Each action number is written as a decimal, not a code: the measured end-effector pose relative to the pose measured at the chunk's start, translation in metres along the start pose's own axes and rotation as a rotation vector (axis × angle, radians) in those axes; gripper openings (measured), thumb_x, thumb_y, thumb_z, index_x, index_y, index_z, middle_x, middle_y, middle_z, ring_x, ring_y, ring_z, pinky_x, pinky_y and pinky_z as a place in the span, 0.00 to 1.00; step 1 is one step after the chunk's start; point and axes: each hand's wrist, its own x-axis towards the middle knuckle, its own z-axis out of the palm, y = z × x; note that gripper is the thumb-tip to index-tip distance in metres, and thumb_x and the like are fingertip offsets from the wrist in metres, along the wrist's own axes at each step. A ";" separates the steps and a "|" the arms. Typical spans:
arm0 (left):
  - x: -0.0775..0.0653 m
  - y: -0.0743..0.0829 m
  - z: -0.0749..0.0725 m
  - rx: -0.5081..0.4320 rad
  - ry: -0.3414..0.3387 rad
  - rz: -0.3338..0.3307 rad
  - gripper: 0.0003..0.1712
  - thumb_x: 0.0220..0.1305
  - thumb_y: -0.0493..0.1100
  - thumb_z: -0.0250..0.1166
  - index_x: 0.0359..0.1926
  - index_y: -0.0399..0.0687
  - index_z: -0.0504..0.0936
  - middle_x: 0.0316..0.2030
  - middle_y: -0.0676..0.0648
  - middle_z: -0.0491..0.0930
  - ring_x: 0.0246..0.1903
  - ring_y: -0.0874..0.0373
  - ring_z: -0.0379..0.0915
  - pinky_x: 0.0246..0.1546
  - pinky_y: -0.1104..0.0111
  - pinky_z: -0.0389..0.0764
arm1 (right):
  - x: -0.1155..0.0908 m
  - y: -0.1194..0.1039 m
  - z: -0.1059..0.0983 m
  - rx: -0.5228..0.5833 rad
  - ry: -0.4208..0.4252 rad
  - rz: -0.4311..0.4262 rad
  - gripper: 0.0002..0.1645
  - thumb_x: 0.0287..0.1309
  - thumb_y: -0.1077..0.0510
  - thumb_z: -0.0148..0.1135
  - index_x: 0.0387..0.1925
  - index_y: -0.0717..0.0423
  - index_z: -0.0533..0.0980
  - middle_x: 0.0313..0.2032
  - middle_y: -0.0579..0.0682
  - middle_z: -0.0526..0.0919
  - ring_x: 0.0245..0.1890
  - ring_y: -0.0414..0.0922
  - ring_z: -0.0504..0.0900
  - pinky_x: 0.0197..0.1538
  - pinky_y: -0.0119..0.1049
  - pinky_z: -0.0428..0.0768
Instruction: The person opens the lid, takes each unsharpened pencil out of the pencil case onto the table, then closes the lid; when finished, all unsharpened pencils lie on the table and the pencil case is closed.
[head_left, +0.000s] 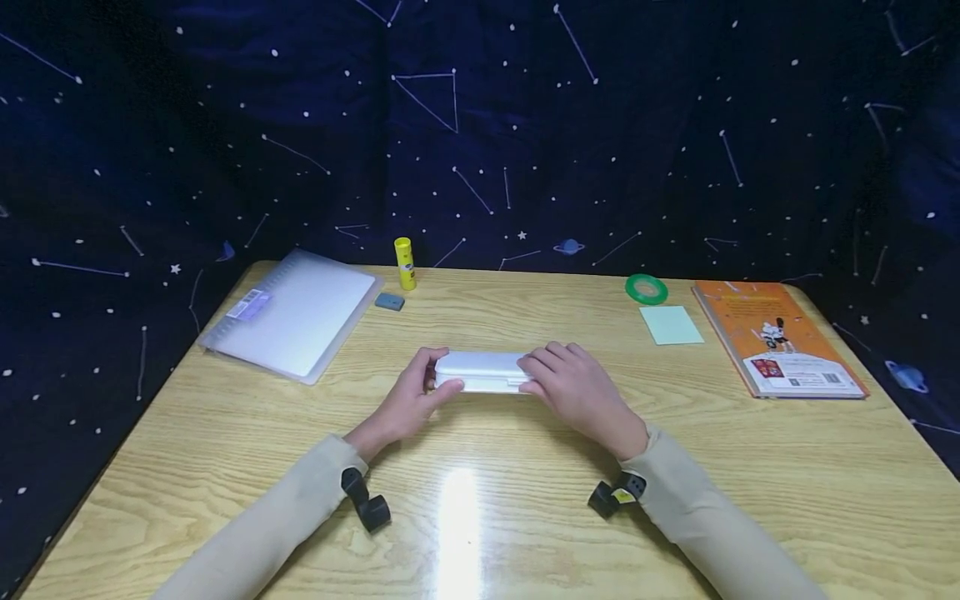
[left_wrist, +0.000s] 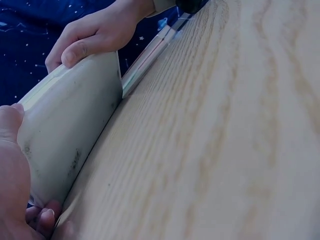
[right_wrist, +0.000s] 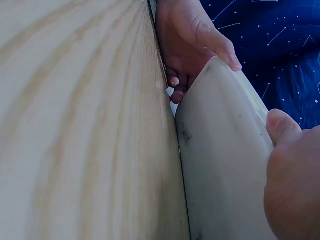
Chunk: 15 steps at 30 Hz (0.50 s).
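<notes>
A white pencil case (head_left: pixel 480 363), long and narrow with a rounded lid and a small tab at its front right, stands at the middle of the table. My left hand (head_left: pixel 412 396) grips its left end, thumb along the front and fingers behind. At the other end my right hand (head_left: pixel 577 387) holds the case, fingers over the lid and thumb at the front edge. Dark smudges mark the smooth case side (left_wrist: pixel 70 120) in the left wrist view. From the right wrist, the same case (right_wrist: pixel 225 145) shows its lower edge right at the wood.
A clear ring binder (head_left: pixel 300 312), grey eraser (head_left: pixel 390 302) and yellow glue stick (head_left: pixel 405 265) are at back left. Green tape (head_left: pixel 647 289), pale sticky notes (head_left: pixel 671 325) and an orange book (head_left: pixel 780 337) sit at back right. A dark starry curtain (head_left: pixel 480 167) hangs behind the table (head_left: pixel 525 517).
</notes>
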 end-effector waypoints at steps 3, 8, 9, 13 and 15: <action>-0.001 0.002 -0.001 0.001 -0.015 0.006 0.31 0.69 0.41 0.57 0.66 0.30 0.57 0.46 0.38 0.68 0.39 0.55 0.61 0.37 0.75 0.68 | 0.002 0.000 0.001 -0.009 0.003 -0.003 0.36 0.73 0.38 0.28 0.43 0.57 0.78 0.38 0.50 0.84 0.38 0.49 0.81 0.37 0.42 0.79; -0.003 0.001 -0.001 0.001 -0.019 0.039 0.32 0.69 0.39 0.56 0.66 0.27 0.55 0.50 0.33 0.68 0.43 0.52 0.65 0.39 0.74 0.71 | 0.004 0.000 0.001 0.003 -0.008 0.012 0.36 0.73 0.38 0.28 0.43 0.56 0.79 0.38 0.50 0.84 0.38 0.48 0.81 0.37 0.41 0.79; -0.003 0.000 -0.001 0.000 -0.017 0.044 0.32 0.69 0.38 0.57 0.66 0.27 0.55 0.51 0.33 0.69 0.43 0.52 0.65 0.39 0.74 0.71 | 0.004 0.000 0.001 0.011 -0.015 0.021 0.36 0.72 0.38 0.28 0.43 0.56 0.79 0.38 0.50 0.84 0.38 0.48 0.81 0.37 0.41 0.78; -0.002 -0.003 0.000 0.002 -0.007 0.055 0.32 0.67 0.38 0.60 0.65 0.28 0.57 0.49 0.35 0.70 0.42 0.54 0.66 0.38 0.74 0.71 | 0.001 0.000 -0.002 0.085 -0.033 0.072 0.36 0.71 0.35 0.31 0.44 0.55 0.79 0.41 0.50 0.84 0.41 0.48 0.80 0.37 0.41 0.77; -0.002 -0.005 -0.001 0.021 0.001 0.069 0.33 0.64 0.38 0.63 0.65 0.30 0.59 0.48 0.37 0.71 0.41 0.55 0.66 0.40 0.73 0.72 | -0.001 0.000 -0.003 0.140 -0.034 0.090 0.36 0.70 0.34 0.35 0.45 0.55 0.80 0.42 0.50 0.84 0.42 0.48 0.79 0.38 0.41 0.76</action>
